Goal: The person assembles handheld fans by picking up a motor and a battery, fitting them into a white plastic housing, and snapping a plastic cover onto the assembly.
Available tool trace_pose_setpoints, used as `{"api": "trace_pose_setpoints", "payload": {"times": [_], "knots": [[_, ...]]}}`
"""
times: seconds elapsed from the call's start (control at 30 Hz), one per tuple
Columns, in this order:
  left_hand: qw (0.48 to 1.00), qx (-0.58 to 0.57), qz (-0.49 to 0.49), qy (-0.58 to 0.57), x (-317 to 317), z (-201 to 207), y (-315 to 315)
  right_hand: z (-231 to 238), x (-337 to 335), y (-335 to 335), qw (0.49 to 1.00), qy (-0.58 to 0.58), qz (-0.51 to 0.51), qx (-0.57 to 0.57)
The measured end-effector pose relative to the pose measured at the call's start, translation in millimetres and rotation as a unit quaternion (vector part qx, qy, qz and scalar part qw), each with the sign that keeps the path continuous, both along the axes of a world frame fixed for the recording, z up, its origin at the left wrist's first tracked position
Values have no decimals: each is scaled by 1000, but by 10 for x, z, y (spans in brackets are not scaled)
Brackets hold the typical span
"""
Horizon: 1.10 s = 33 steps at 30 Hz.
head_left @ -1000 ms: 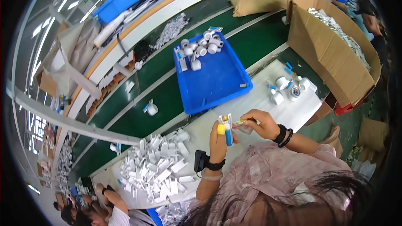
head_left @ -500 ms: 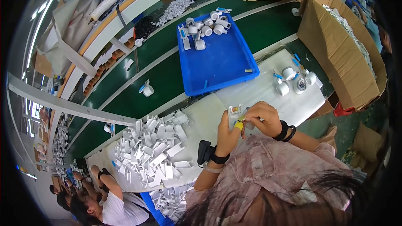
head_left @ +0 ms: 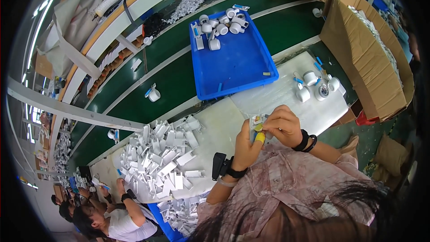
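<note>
Here's the left hand (head_left: 247, 148), rising upright from the lower edge, wrist straight, while the right hand (head_left: 285, 127) leans in from the right, bent at the knuckles, and the two meet over the near edge of the table (head_left: 217, 127). Beyond them sits the blue tray (head_left: 230, 71), white round pieces (head_left: 222, 29) bunched at its far end; to the right, a tall cardboard box (head_left: 354, 58) is heaped with pale parts. And the fingers: the left ones are clamped around a small white part (head_left: 256, 119), its top end poking out above them (there's a yellow cover on that thumb), and the right fingertips are pinched together just beside it, though exactly what they grip is hidden.
</note>
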<state>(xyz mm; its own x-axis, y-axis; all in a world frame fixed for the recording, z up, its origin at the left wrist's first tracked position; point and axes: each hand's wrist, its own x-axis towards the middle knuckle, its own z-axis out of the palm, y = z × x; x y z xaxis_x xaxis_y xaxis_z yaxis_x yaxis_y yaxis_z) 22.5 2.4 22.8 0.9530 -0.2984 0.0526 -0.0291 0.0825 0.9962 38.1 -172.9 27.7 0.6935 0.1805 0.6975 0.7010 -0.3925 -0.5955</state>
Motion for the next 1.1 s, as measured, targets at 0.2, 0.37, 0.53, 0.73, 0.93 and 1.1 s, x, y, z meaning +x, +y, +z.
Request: {"api": "trace_pose_setpoints", "payload": {"times": [0.2, 0.37, 0.53, 0.73, 0.93, 1.1], "knots": [[999, 43, 14, -9, -20, -29, -1, -16, -1, -8, 1000, 2, -1, -5], [997, 61, 11, -37, -15, -31, -1, -3, -17, 11, 1000, 15, -6, -9], [1000, -19, -12, -5, -20, -13, 16, 25, -8, 28, 1000, 20, -10, -12], [1000, -4, 12, -14, -44, -123, -18, 11, -12, 13, 999, 25, -12, -30], [1000, 5, 18, -10, -58, -105, -19, 21, -17, 16, 999, 19, -11, -38], [998, 31, 38, -50, -44, -96, -41, 10, -23, 30, 999, 13, -12, -45]]}}
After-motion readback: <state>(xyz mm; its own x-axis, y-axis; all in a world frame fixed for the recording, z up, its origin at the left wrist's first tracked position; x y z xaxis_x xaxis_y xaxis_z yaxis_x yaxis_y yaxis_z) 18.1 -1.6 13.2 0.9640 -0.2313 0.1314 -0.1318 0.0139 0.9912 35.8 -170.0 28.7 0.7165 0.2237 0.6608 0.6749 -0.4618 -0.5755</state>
